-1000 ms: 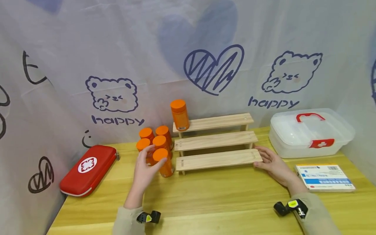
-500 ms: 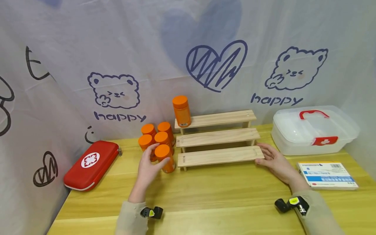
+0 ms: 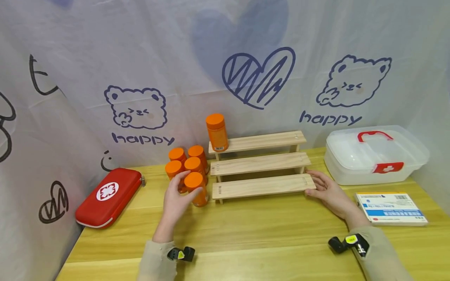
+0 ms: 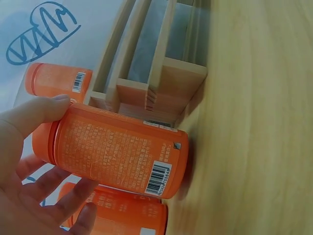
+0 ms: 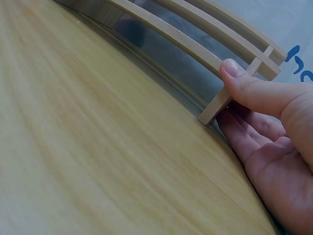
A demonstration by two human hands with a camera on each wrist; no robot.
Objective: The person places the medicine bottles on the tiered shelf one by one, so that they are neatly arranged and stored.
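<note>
My left hand (image 3: pixel 176 198) is around the nearest orange bottle (image 4: pixel 112 147), thumb on one side of its cap and fingers on the other. That bottle stands upright on the table, its barcode label visible in the left wrist view. Several more orange bottles (image 3: pixel 177 154) are grouped just behind it. My right hand (image 3: pixel 328 195) holds the right end of a three-tier wooden shelf (image 3: pixel 261 186); in the right wrist view the thumb presses the front board and the fingers lie behind the end leg. Another orange bottle (image 3: pixel 217 132) stands on the top tier's left end.
A red first-aid case (image 3: pixel 109 197) lies at the left. To the right are a clear plastic box (image 3: pixel 355 160) with a red handle and a flat white-and-blue medicine box (image 3: pixel 391 208). A printed curtain (image 3: pixel 197 58) hangs behind the wooden table (image 3: pixel 253 238).
The head view has shifted slightly, so the scene sits a little higher. Both hands keep their places on the bottle and the shelf.
</note>
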